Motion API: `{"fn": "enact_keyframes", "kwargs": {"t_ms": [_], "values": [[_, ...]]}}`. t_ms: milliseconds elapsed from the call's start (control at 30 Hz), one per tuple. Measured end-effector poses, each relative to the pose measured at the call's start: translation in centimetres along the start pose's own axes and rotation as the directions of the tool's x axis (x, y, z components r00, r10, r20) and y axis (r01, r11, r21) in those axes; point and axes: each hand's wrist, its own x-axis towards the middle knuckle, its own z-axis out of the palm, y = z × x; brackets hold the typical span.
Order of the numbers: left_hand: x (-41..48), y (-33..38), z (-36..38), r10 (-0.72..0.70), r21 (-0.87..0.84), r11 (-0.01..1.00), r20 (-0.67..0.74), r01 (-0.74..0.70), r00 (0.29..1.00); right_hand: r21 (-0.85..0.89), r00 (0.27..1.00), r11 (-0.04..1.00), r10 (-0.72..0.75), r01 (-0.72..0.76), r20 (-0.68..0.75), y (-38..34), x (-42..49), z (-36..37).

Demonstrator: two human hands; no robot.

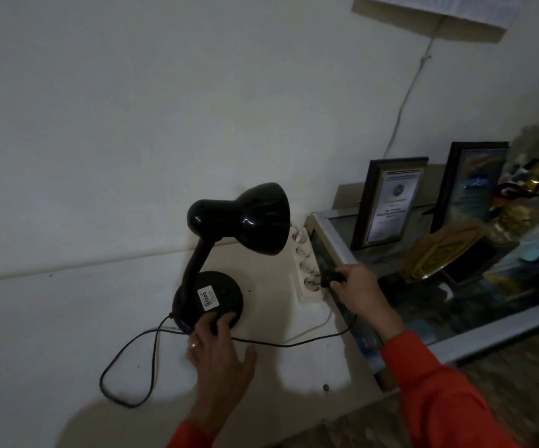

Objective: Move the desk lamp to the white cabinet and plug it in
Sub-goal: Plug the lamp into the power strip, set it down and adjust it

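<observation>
A black desk lamp (pixel 229 234) stands upright on the white cabinet top (pixel 67 318), unlit, its shade turned to the right. My left hand (pixel 219 354) rests its fingertips on the lamp's round base, fingers spread. My right hand (pixel 357 291) pinches the lamp's black plug (pixel 331 279) at the nearest socket of a white power strip (pixel 307 270). Whether the plug is fully seated I cannot tell. The black cord (pixel 126 376) loops across the cabinet top from the base to the plug.
To the right stands a glass-topped case (pixel 455 331) with two framed certificates (pixel 387 205), a gold ornament and colourful items. A white cable (pixel 404 101) runs up the wall. The room is dim.
</observation>
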Motion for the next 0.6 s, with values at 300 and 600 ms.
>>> {"fn": "enact_keyframes", "kwargs": {"t_ms": [300, 600], "values": [[7.3, 7.0, 5.4, 0.324, -0.202, 0.941, 0.291, -0.273, 0.9, -0.187, 0.99, 0.981, -0.021, 0.047, 0.14, -0.4, 2.3, -0.5], [10.0, 8.2, 9.4, 0.264, -0.188, 0.959, 0.335, -0.211, 0.904, -0.274, 0.952, 0.959, 0.015, 0.072, 0.304, -2.1, 4.5, 0.1]]}}
